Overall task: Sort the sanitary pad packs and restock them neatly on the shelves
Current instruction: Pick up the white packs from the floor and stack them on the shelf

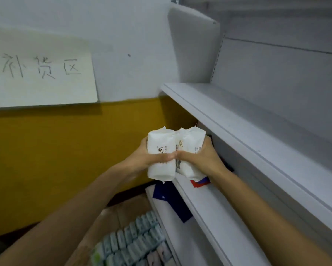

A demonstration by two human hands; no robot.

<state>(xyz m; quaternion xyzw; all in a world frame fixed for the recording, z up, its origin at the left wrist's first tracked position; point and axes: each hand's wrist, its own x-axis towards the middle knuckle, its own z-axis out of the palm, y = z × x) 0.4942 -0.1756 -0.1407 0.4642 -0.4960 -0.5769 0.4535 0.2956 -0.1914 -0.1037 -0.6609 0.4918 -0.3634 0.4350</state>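
White sanitary pad packs (173, 154) are held upright between the left hand (149, 156) and right hand (201, 157), fingers clenched around them, just beside the shelf edge (228, 131). The packs should be kept squeezed together, lifted clear, then slid in squarely.

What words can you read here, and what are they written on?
"补货区": handwritten on the white paper sign on the wall.
"tal": partial gold letters on the middle white pad pack; the rest is hidden.
Dark print on the other held packs: too blurred to read.
Boxed packs below: too blurred.
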